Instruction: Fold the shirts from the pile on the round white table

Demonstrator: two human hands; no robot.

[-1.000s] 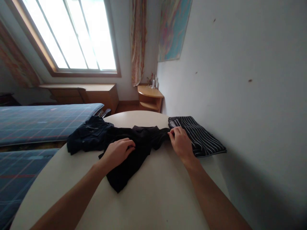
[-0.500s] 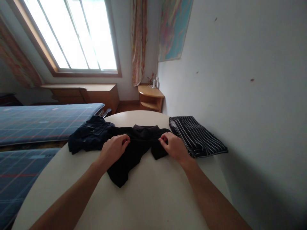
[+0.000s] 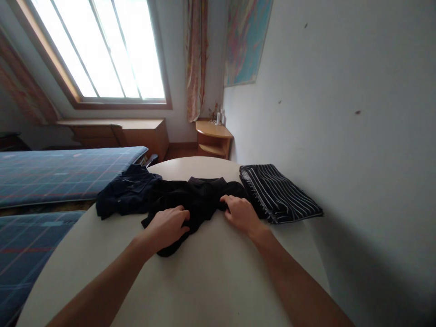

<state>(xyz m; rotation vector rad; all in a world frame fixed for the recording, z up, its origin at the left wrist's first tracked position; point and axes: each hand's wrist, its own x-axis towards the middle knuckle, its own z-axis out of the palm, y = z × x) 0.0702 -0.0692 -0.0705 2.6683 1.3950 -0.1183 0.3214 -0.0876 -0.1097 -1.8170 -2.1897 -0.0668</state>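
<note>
A black garment (image 3: 194,200) lies crumpled in the middle of a round white table (image 3: 211,281). My left hand (image 3: 166,227) rests on its near left part with the fingers curled into the cloth. At the garment's right edge, my right hand (image 3: 241,213) has its fingers closed on the fabric. A folded black garment with white stripes (image 3: 279,193) lies just right of my right hand. A dark navy garment (image 3: 124,193) sits bunched at the table's far left, touching the black one.
The table stands against a white wall (image 3: 340,113) on the right. Two beds with blue plaid covers (image 3: 51,172) are on the left. A wooden corner shelf (image 3: 213,136) and a low cabinet (image 3: 136,134) stand under the window.
Both hands have drawn toward me, and the right hand moved left from the striped garment. The black garment's hanging lower part is now bunched shorter under my left hand.
</note>
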